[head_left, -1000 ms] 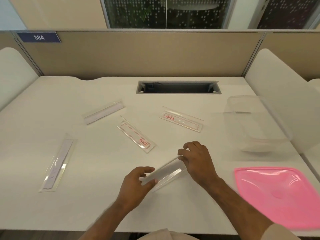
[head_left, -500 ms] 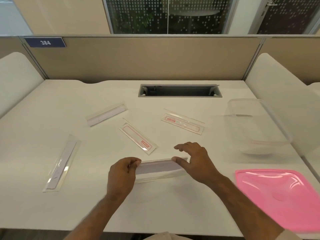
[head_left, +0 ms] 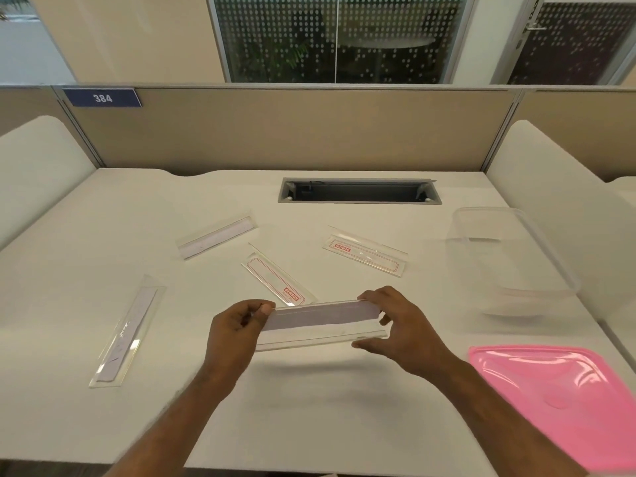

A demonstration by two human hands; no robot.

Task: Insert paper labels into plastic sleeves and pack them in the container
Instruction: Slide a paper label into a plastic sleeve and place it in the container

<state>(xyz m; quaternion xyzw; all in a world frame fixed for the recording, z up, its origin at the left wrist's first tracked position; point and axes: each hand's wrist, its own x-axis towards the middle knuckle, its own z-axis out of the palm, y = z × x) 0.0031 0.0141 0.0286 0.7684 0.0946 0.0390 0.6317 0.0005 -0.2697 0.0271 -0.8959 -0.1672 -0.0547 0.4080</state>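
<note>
Holding the sleeve above the desk by its two short ends, I judge it light, thin and slick, stiff enough to span between hands but easy to bow, so end grips suit it. Left hand fingers pinch the left end; right hand fingers are spread, thumb under and forefinger on top of the right end. It's clear plastic with a pale paper label along the upper half, blank side to me. Four more sleeves lie on the desk; the clear container sits empty to the right, with the pink lid near it.
</note>
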